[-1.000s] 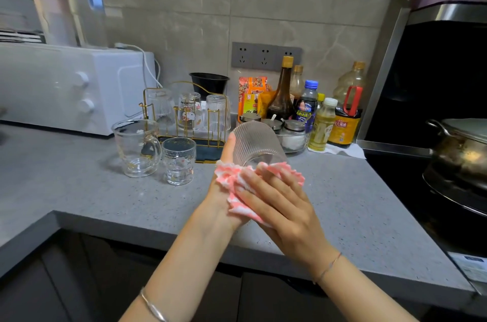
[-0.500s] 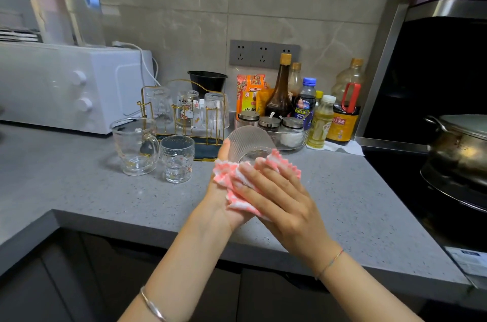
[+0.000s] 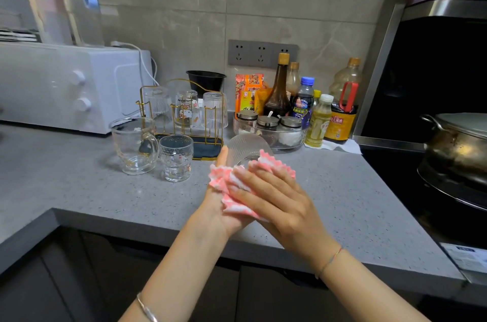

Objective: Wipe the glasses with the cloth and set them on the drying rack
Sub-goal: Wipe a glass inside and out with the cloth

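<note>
Ribbed clear glass [image 3: 246, 146] (waffle-textured cloth [image 3: 238, 190])

Your left hand [image 3: 220, 212] grips the glass [image 3: 246, 147], thumb up; your right hand [image 3: 279, 203] presses the cloth [image 3: 234, 201], fingers straight.
</note>
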`<state>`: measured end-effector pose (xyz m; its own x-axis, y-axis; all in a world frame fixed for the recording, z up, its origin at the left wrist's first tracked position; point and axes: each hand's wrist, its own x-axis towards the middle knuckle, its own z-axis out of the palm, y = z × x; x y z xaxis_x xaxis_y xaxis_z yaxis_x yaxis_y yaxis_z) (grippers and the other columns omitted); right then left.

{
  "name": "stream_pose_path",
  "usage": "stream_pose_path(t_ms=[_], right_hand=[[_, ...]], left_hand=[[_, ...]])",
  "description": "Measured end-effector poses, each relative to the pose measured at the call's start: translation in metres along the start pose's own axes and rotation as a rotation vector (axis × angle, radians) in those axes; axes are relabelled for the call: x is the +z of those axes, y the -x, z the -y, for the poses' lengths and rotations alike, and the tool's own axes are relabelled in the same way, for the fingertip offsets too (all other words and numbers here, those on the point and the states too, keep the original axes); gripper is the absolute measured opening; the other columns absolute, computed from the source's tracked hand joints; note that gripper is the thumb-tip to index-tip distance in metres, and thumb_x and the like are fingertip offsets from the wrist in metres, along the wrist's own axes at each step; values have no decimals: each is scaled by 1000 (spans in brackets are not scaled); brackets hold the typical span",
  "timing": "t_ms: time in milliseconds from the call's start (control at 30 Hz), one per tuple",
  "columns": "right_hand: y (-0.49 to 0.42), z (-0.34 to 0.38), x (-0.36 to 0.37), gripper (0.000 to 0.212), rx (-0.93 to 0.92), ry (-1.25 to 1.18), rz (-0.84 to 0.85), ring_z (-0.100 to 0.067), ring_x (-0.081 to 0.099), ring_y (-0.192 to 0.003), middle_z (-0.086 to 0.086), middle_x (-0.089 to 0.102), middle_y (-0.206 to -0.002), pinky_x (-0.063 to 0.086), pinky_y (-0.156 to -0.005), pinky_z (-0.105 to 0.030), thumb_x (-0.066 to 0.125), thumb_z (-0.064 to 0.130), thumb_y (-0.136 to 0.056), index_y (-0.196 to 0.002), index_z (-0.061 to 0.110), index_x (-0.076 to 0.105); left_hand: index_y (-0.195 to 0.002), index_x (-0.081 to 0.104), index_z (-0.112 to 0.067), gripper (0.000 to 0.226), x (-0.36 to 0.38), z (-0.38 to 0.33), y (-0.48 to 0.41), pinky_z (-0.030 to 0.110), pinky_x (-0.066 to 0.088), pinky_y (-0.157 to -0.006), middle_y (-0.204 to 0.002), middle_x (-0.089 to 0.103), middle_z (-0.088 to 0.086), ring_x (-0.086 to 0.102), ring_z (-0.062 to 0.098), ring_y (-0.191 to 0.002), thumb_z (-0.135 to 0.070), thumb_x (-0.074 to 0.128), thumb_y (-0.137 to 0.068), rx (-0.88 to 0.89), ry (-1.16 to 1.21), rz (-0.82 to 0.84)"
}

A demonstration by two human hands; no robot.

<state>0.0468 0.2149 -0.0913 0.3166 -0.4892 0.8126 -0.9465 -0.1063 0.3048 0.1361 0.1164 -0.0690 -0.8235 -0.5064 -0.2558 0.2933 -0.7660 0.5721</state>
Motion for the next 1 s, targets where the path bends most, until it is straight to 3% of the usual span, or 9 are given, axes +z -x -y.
stream_pose_path(t_ms=[67,167,333,433,633,733,800,900,1000], right_hand=[[-5,-3,-6,41,47,-39,-15,-23,40,-137,-9,47,-141,32,-113,-41,56,12,-91,-132,10,53],[-16,-2,-19,36,334,-268,-57,-20,45,-134,-7,52,-140,42,-106,-40,45,19,-98,-133,12,52],[-32,-5,-47,31,959,-778,-192,-36,68,-86,-7,74,-89,57,-71,-42,43,31,-98,-103,50,67],[-35,-22,-65,28,1141,-823,-214,-11,71,-85,9,75,-94,59,-71,-23,43,32,-98,-113,33,67],[-40,-21,-62,21,1130,-740,84,-20,58,-68,-19,71,-87,57,-63,-25,53,31,-95,-99,27,73],[-45,-9,-61,25,1016,-691,273,-18,63,-70,8,74,-77,53,-66,-30,54,43,-90,-95,32,75],[-47,-6,-63,35,997,-781,335,3,66,-89,16,74,-93,46,-77,-10,42,47,-93,-100,32,74],[-47,-8,-66,41,1002,-868,378,17,61,-81,13,74,-97,40,-66,2,32,39,-99,-105,29,71],[-45,-7,-62,24,930,-799,365,11,61,-72,9,71,-91,43,-64,-4,50,26,-95,-106,20,70]], left_hand=[[-69,57,-4,49,7,0,3,20,42,-27,-44,60,9,57,17,-31,-33,33,-101,-29,-15,-6],[-89,71,-5,51,13,4,9,29,58,-52,-76,72,13,71,22,-63,-50,47,-90,-85,-24,173],[-128,60,-20,66,-13,13,10,43,53,-89,-117,70,8,69,24,-103,-66,58,-80,123,-429,129],[-134,54,-31,78,-31,23,19,44,53,-93,-125,66,2,66,19,-110,-69,65,-67,172,-491,122],[-138,45,-46,97,-42,32,26,50,28,-115,-140,54,-12,49,14,-131,-85,67,-52,284,-571,178],[-138,45,-46,98,-39,32,27,48,26,-116,-140,52,-17,44,7,-133,-86,64,-50,329,-584,190],[-135,49,-47,92,-38,30,30,49,24,-117,-139,53,-18,42,7,-134,-88,59,-54,330,-609,190],[-131,54,-46,87,-40,26,31,50,25,-116,-136,57,-16,45,10,-133,-89,58,-55,300,-623,188],[-124,61,-43,76,-37,24,32,50,29,-114,-128,63,-12,50,13,-129,-83,58,-59,281,-634,192]])
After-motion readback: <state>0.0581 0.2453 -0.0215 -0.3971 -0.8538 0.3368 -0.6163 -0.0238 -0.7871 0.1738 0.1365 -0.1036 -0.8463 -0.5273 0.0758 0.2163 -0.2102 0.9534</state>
